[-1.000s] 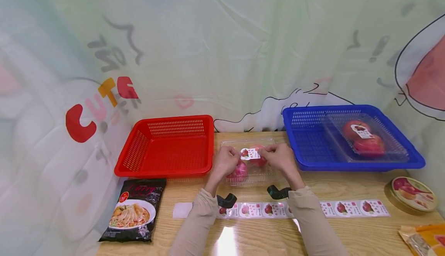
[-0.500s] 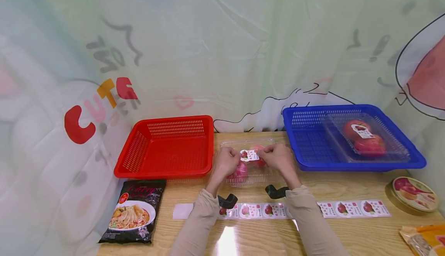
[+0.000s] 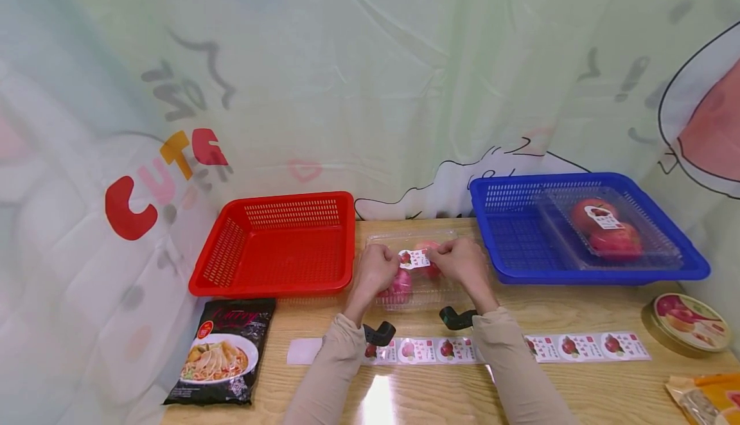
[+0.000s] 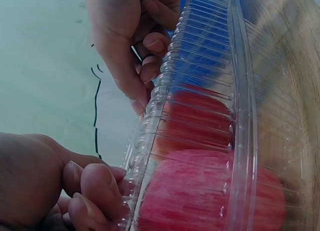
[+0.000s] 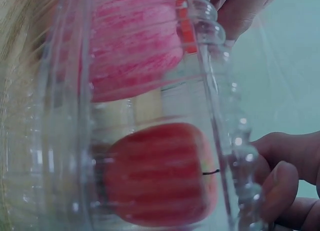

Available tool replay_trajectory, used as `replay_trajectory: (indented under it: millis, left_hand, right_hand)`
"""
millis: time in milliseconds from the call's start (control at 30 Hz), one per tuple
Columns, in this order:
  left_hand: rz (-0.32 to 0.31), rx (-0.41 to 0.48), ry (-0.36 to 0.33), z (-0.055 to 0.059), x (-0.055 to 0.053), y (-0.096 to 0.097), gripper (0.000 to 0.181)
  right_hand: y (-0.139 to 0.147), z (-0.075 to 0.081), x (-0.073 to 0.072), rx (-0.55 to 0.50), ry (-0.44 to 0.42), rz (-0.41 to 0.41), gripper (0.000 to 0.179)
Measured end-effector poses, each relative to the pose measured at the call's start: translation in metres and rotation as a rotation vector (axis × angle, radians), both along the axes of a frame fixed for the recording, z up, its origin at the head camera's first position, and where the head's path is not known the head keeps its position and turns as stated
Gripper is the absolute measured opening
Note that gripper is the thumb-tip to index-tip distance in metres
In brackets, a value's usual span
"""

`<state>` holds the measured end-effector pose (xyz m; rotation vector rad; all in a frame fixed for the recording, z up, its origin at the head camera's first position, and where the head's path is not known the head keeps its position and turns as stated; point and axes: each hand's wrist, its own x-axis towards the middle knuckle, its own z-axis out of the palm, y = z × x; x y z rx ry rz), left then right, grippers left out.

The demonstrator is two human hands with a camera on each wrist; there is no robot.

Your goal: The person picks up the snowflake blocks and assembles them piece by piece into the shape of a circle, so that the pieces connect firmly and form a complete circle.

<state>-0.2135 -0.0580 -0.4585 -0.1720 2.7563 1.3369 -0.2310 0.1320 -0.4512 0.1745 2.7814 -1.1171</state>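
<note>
A white fruit sticker (image 3: pixel 414 259) with a red picture and red print lies level over the lid of a clear plastic clamshell box (image 3: pixel 430 298). My left hand (image 3: pixel 377 267) pinches its left end, and my right hand (image 3: pixel 464 261) pinches the right end. Through the ribbed walls, a pink apple (image 4: pixel 200 191) and a red apple (image 5: pixel 160 176) show inside the box. In the left wrist view both hands' fingertips are right at the lid's top edge; the sticker itself is mostly hidden there.
Left of the box stands a red basket (image 3: pixel 231 201); on the right, a blue basket (image 3: pixel 503 229) holds another labelled box (image 3: pixel 555 219). A sticker strip (image 3: pixel 592 347) lies in front, partly under the sleeves. A black noodle packet (image 3: pixel 222 354), round tin (image 3: pixel 690 322) and orange packet (image 3: pixel 708 399) lie around.
The sticker and my right fingertips have shifted slightly left and down over the lid. My left hand has hardly moved, and both hands keep their pinch.
</note>
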Motion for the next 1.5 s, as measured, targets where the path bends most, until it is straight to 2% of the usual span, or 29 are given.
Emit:
replay_trajectory:
  millis: [133,400,900,1233,1333,1367,1433,1500]
  left_hand:
    - [0.000,-0.013,-0.008,0.000,-0.001,0.000,0.039]
    - [0.008,-0.081,-0.006,0.000,-0.002,0.002,0.050]
    - [0.043,-0.077,-0.039,0.001,-0.002,0.005,0.048]
    - [0.066,-0.105,-0.030,0.000,0.000,0.006,0.048]
    - [0.066,-0.100,-0.005,-0.002,0.000,0.006,0.047]
    - [0.062,-0.095,0.000,-0.003,-0.001,0.006,0.047]
    - [0.060,-0.101,0.027,-0.014,-0.006,0.004,0.046]
    - [0.059,-0.108,0.070,-0.032,-0.013,0.003,0.046]
  right_hand:
    - [-0.001,0.001,-0.001,0.001,-0.018,-0.006,0.036]
    - [-0.002,-0.001,-0.002,0.030,0.009,-0.003,0.035]
    - [-0.005,-0.004,-0.001,0.082,0.040,-0.034,0.035]
    - [-0.006,-0.006,-0.001,0.093,0.077,-0.042,0.036]
    - [-0.006,-0.006,-0.001,0.090,0.084,-0.045,0.034]
    - [-0.006,-0.006,-0.001,0.089,0.087,-0.044,0.034]
    - [-0.005,-0.007,-0.001,0.090,0.098,-0.042,0.034]
    - [-0.005,-0.007,-0.001,0.090,0.106,-0.038,0.034]
